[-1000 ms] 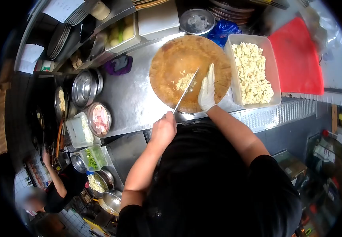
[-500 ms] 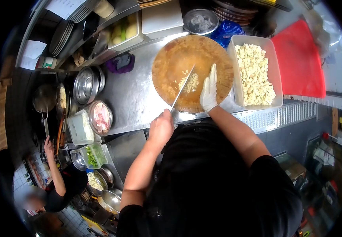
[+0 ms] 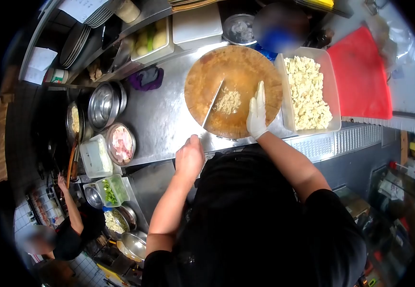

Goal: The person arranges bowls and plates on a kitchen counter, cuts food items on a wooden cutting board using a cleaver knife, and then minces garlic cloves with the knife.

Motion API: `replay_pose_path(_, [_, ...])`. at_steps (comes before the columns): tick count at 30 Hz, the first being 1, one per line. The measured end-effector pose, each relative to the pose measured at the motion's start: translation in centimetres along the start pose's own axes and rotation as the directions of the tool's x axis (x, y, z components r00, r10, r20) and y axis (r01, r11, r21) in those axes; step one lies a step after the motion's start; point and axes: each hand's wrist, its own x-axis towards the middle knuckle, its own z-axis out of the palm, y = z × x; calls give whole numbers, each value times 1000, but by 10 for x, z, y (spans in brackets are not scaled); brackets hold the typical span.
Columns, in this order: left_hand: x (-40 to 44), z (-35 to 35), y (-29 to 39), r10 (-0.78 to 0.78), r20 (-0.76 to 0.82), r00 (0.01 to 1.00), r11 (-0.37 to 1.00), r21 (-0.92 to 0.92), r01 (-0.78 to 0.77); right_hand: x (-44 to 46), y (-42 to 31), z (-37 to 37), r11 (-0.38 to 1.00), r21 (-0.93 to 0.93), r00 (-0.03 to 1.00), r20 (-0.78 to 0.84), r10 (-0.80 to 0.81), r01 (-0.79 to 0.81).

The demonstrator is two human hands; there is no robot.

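My bare left hand (image 3: 190, 157) is closed round the handle of a kitchen knife (image 3: 213, 104). The blade slants over the left part of a round wooden chopping board (image 3: 202, 67). Just right of the blade lies a small heap of finely chopped pale bits (image 3: 228, 101), too small to name. My right hand (image 3: 257, 115), in a whitish glove, rests at the board's right side with its fingers stretched out. Beside it stands a clear plastic tub (image 3: 337, 117) full of pale yellowish chopped pieces (image 3: 308, 93).
A red sheet or board (image 3: 360, 76) lies right of the tub. Steel bowls (image 3: 104, 105), a bowl of raw meat (image 3: 122, 142) and a tub of chopped greens (image 3: 109, 191) stand left. A purple cloth (image 3: 146, 79) lies behind. A co-worker's hand (image 3: 62, 182) shows far left.
The knife has shifted left, off the chopped heap, with my left hand slightly lower and further left. My right hand stays nearly in place. The co-worker's hand and pan have moved down.
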Motion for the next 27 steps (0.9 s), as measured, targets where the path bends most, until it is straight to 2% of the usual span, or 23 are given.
replay_pose_path(5, [-13,17,-3,-96,-51,994,991,85,100,10,4,-28,992,-92,993,89,-79,87])
replay_pose_path(10, [-27,45,31,-162,-17,987,982,93,162,42,16,-49,1000,-21,989,144,-13,16])
replay_pose_path(14, [-25,54,86,-254,-93,963,964,59,260,69,21,-55,999,43,969,246,-14,3])
replay_pose_path(18, [-11,55,156,-433,-175,884,895,-202,398,77,39,-52,999,34,950,307,-48,39])
replay_pose_path(19, [-4,58,171,-507,-154,848,824,-375,424,77,35,-54,997,29,965,251,-72,67])
replay_pose_path(22, [13,80,197,-632,-71,772,692,-501,521,77,51,-47,984,176,975,223,-10,-30])
replay_pose_path(23, [16,86,205,-672,-51,739,626,-571,531,79,49,-48,989,146,972,235,-20,-15])
replay_pose_path(25, [20,95,215,-707,-39,706,571,-620,538,80,45,-51,997,79,969,246,-34,15])
replay_pose_path(27, [24,99,225,-724,-23,690,550,-622,557,80,47,-52,996,87,964,266,-16,-8])
